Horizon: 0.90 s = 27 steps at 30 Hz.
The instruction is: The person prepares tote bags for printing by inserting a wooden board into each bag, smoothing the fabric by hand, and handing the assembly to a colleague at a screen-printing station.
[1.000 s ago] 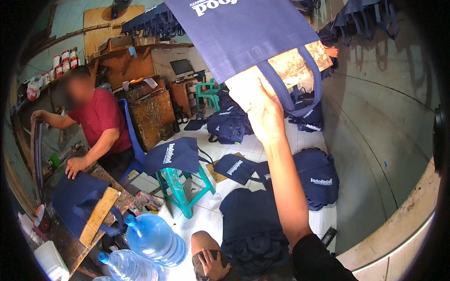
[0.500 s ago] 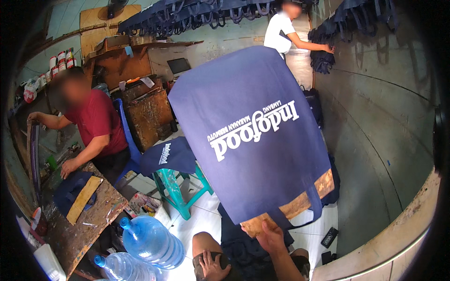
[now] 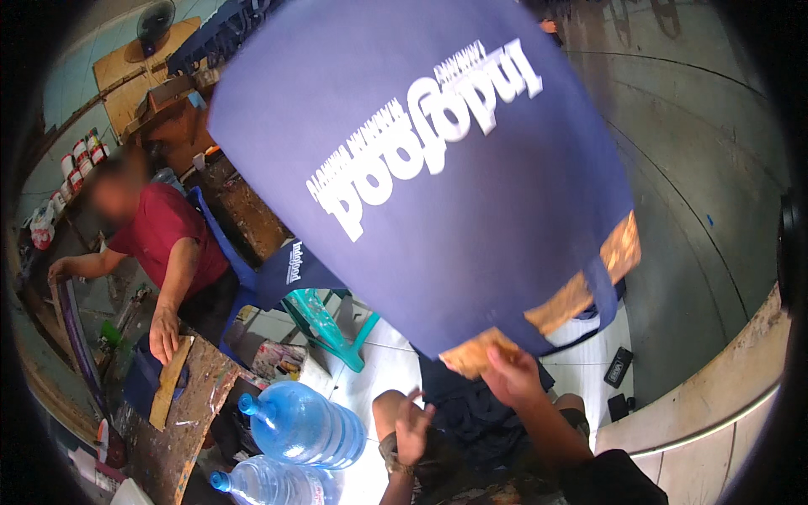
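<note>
Gripped the near corner of a board [image 3: 558,307] in the right hand [image 3: 515,377], with thumb and fingers closed on its edge. Held up with that board a navy bag [image 3: 505,244], pulled over it, tilted in mid-air across the upper middle, with white lettering [image 3: 429,126] upside down and a strap [image 3: 599,286] at the lower right. Had the left hand [image 3: 411,431] partly open and empty near the left knee [image 3: 387,410]. Had dark cloth [image 3: 478,412] between the knees, two blue bottles [image 3: 307,425] at lower left, and beyond them, a green stool [image 3: 324,330] under a second bag [image 3: 310,273]. Had, further left, a co-worker [image 3: 181,223] in red, with one hand [image 3: 164,338] on another board [image 3: 171,383].
</note>
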Each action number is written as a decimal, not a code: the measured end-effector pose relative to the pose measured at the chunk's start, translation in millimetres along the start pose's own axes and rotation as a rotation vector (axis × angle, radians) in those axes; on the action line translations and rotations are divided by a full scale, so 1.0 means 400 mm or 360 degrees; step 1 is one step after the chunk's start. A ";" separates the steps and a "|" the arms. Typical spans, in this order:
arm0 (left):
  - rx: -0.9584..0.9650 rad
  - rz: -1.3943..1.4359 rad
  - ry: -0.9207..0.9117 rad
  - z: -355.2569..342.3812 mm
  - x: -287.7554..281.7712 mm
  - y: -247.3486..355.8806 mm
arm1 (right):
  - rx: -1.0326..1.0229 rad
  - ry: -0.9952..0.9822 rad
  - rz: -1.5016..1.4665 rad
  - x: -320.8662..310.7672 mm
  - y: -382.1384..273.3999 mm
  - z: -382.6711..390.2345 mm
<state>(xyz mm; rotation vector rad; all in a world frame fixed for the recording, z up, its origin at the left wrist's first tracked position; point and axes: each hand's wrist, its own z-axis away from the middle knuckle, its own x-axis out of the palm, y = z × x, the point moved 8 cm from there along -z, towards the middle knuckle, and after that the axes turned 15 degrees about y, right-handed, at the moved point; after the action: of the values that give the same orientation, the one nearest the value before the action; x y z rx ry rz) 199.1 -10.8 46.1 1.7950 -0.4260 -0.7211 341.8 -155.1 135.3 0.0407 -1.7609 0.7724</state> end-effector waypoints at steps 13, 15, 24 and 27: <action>-0.1050 0.1887 0.0175 -0.104 0.091 -0.323 | 0.1227 0.1364 0.1238 -0.709 0.045 0.643; -0.1417 0.1808 0.0128 -0.065 0.157 -0.479 | 0.1003 0.1346 0.0972 -0.866 0.091 0.684; -0.1592 0.1671 0.0136 -0.074 0.188 -0.614 | 0.1170 0.1298 0.0947 -0.778 0.083 0.619; -0.1478 0.1457 0.0114 -0.185 0.248 -0.567 | 0.0797 0.1300 0.0742 -0.803 0.072 0.634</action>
<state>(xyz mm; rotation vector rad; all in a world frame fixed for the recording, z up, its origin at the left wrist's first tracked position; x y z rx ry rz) 308.5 58.1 -177.6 0.6181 -0.6538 -0.1260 225.9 -375.5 -190.7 -0.3186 -0.7758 1.3258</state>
